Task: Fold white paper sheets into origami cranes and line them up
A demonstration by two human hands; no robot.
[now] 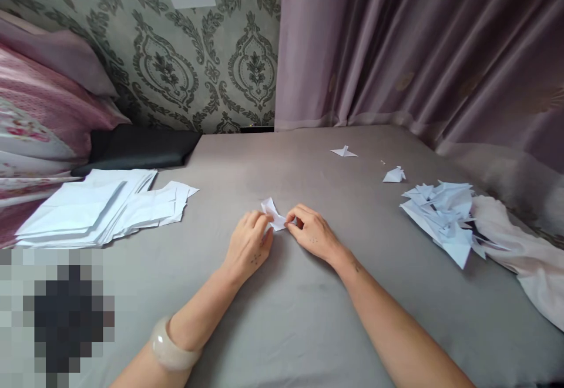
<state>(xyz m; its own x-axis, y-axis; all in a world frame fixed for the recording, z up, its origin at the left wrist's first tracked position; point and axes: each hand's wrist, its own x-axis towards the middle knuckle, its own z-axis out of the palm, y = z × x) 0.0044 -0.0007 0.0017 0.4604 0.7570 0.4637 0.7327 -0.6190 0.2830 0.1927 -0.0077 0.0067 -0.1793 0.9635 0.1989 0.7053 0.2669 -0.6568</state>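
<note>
A small piece of folded white paper (277,221) is held between my two hands near the middle of the grey cloth surface (299,305). My left hand (250,238) pinches its left side, thumb and fingers closed on it. At its right edge, my right hand (312,230) grips the paper between thumb and forefinger. One pointed flap stands up above the left fingers. My fingers cover part of the paper, so its full shape is hidden. A pale bangle (170,347) sits around my left forearm.
Stacked white paper sheets (79,208) lie at left, before a black folded item (141,146). Folded paper pieces are heaped (445,217) at right beside pale cloth (520,247). Two single folded papers, one far (344,151) and one nearer (394,174), rest beyond my hands. Curtains (352,41) hang behind.
</note>
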